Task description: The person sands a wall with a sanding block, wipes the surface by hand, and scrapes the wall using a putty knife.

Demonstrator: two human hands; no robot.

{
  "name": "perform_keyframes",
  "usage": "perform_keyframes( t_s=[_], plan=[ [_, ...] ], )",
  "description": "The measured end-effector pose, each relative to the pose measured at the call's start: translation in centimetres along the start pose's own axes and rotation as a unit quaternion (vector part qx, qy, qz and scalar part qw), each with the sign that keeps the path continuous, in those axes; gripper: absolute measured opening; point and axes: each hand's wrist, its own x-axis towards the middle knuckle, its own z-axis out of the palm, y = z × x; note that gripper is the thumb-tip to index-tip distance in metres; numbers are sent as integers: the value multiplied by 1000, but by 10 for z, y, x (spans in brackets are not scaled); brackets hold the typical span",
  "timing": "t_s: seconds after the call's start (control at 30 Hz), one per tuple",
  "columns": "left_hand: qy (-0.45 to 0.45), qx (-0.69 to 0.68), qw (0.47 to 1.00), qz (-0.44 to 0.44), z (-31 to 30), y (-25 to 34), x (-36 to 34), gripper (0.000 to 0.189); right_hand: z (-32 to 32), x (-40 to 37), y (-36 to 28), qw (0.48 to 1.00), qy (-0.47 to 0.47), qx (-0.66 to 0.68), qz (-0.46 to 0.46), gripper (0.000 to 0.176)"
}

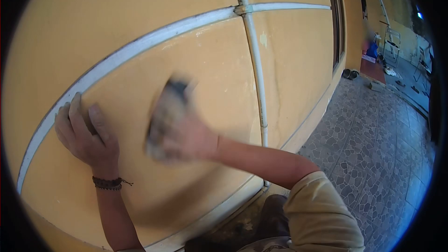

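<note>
My left hand (88, 135) rests against the yellow wall (210, 65), its fingertips at the raised white band (130, 51) and its thumb apart from the fingers. It holds nothing. A braided bracelet (108, 183) circles that wrist. To the right, my right hand (184, 135) is smeared by motion in front of the wall below the band. Its fingers are wrapped over a dark, flat, block-like tool (177, 86), whose dark edge shows above and left of the hand. Blur hides what kind of tool it is.
A vertical white pipe (254, 65) crosses the band right of my hands. Patterned floor tiles (359, 144) run along the wall's foot. Farther off are a window (336, 18), dark shoes (350, 73), a person in blue (372, 49) and a folding metal frame (392, 44).
</note>
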Motion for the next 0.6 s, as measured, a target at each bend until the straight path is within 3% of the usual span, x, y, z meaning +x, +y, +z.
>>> perform_keyframes(
  t_s=[0.1,0.17,0.23,0.33,0.43,0.47,0.5,0.57,0.6],
  plan=[
    [-14,-30,999,21,-7,-10,-4,33,-21,9,32,987,113,95,-66,43],
    [-2,-27,999,30,-6,-7,-2,33,-33,27,71,966,234,32,107,56],
    [-13,-15,1000,21,-10,-5,-1,33,-27,48,61,910,350,-62,215,55],
    [-14,-3,1000,-12,-6,0,2,33,-15,37,-14,989,140,25,30,53],
    [2,-11,1000,15,0,-6,0,32,-33,23,59,985,131,90,-63,50],
    [8,-11,1000,18,-2,-4,0,32,-45,19,78,983,172,25,55,50],
    [8,-13,1000,24,-1,-4,0,31,-47,20,90,949,268,11,167,55],
    [-1,1,1000,-9,2,-1,1,31,-29,27,48,904,323,-63,272,58],
    [2,7,1000,-26,4,2,3,31,-18,11,19,951,213,-30,222,57]
  ],
)
